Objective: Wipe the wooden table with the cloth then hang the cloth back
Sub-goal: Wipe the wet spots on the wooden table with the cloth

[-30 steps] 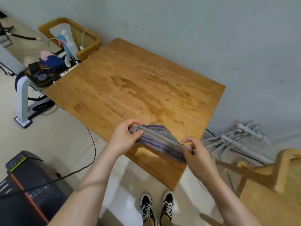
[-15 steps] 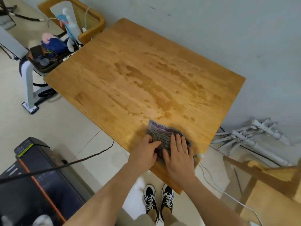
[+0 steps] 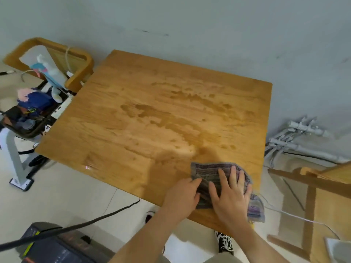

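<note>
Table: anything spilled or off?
Yes. Dark wet blotches spread across the middle of the table, not yet wiped. The cloth, pressed flat by the right hand, overhangs the near corner.

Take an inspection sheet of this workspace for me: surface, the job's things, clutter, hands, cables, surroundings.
Surface: wooden table, darker wet-looking patches across its middle.
Job's things: striped cloth at the table's near right corner, one end over the edge.
Clutter: tray of odds and ends beside the table's left edge.
Hands: right hand pressed flat on the cloth; left hand curled on its left edge.
Cables: black cable on the floor, left; white cable, right.
Surroundings: grey wall; left wooden chair; right wooden chair; white tubes on the floor, right.
</note>
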A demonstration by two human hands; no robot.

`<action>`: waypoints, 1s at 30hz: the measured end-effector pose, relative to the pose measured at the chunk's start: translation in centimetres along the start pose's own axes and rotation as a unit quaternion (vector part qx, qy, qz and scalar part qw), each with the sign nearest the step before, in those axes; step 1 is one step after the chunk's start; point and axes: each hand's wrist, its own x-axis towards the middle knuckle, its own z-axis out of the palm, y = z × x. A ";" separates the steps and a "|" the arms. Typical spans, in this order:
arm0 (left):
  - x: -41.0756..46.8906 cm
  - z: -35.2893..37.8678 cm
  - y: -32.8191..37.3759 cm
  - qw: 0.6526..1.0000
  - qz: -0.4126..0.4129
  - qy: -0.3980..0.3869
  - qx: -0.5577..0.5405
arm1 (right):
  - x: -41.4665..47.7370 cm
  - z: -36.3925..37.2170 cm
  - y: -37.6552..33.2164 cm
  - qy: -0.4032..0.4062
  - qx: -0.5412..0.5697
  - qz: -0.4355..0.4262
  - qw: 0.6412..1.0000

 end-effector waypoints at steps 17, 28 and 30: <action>-2.4 -2.4 -8.2 0.989 0.103 -0.025 0.099 | -3.8 5.5 -10.1 0.060 0.037 -0.062 0.996; -4.6 -3.0 -12.1 0.992 0.053 0.060 0.102 | -2.8 6.4 -12.0 0.141 0.074 0.218 0.963; -4.4 -4.5 -13.0 0.995 0.003 0.067 0.070 | -2.9 7.8 -16.3 0.115 0.053 0.134 0.983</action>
